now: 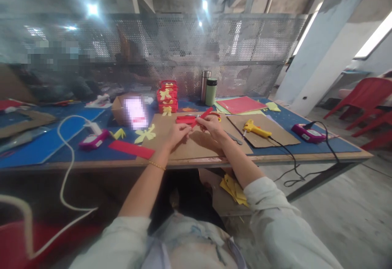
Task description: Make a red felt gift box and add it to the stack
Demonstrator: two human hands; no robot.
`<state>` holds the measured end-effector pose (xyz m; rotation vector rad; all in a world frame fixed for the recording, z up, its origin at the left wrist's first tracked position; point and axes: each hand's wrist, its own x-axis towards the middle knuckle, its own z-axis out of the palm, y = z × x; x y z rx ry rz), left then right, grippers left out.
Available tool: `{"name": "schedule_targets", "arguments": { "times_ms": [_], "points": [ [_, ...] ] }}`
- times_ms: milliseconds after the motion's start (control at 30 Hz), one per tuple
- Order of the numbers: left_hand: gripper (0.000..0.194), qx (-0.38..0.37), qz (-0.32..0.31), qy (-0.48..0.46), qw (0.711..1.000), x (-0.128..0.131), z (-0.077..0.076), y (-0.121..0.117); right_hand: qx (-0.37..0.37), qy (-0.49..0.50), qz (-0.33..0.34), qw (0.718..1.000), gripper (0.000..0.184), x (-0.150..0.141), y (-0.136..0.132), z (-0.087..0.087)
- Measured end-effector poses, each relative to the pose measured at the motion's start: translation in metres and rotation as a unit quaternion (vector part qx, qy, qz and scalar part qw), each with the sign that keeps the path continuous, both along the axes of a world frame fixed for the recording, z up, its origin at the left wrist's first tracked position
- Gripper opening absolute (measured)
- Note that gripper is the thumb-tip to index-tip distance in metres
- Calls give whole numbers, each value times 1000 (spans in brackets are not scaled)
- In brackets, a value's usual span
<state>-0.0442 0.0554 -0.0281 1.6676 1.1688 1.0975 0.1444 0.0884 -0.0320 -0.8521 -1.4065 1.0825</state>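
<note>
Patterned shirt (192, 238) and 2 white sleeves (269, 203), nearest. Left fingers (183, 127): pressed together on lower part of red strip (207, 112). Right fingers (203, 121): pinching same strip farther up, free end slanting away to the right. Strip over brown cardboard (199, 152) on desk (337, 148). Red piece (183, 119) just behind left fingers; join to strip unclear. Yellow-handled tool (218, 117), partly hidden by right fingers. Glue gun (257, 129), 1, at right. Flat red strip (131, 149), 1, at left. Red boxes (162, 106) with yellow bows, stacked; 2 bottles (211, 91) beyond.

Two bottles (211, 93), two purple boxes (93, 140), one yellow glue gun (257, 129)
</note>
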Motion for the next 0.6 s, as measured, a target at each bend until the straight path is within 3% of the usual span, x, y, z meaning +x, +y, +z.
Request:
{"name": "schedule_targets", "arguments": {
  "times_ms": [200,433,600],
  "points": [
    [21,30,13,18,999,2,-8,7,36,-17,-4,999,56,0,-1,-1],
    [29,32,-33,-2,999,1,-11,8,31,-48,8,998,50,-4,-4,0],
    [34,56,-21,-6,998,1,-10,4,41,-91,11,995,44,-5,-6,-2]
  ]
}}
